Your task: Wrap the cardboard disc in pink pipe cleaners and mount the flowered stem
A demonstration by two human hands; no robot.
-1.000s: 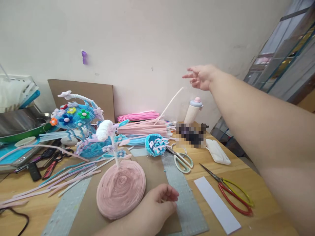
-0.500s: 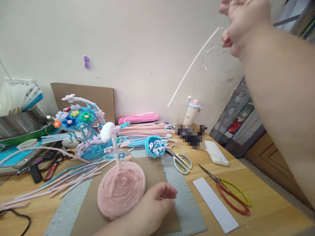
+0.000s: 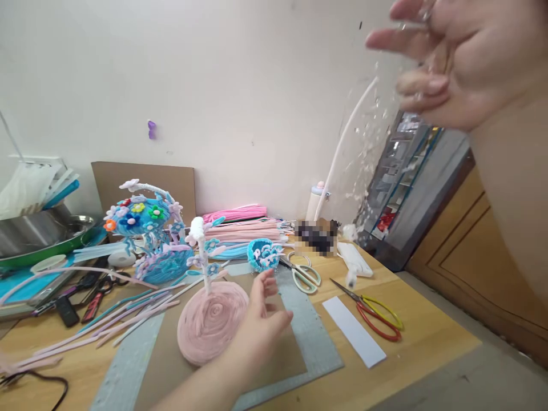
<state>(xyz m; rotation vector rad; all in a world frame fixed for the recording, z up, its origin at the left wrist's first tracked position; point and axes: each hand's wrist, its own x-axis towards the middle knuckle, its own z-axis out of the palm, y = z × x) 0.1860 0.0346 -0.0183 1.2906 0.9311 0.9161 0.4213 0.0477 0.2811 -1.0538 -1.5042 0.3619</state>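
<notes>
Right hand (image 3: 449,68) pinches a long white fuzzy pipe cleaner (image 3: 342,148) raised high, fluff flying; left hand (image 3: 261,325), fingers loose, rests beside the pink coiled pipe-cleaner base (image 3: 212,322); the stem looks only partly decorated.

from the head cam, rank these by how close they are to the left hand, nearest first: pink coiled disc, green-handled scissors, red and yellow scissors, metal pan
1. pink coiled disc: right beside the left hand, on its left.
2. green-handled scissors: just beyond the hand, to its right.
3. red and yellow scissors: farther right on the table.
4. metal pan: at the far left edge.
</notes>
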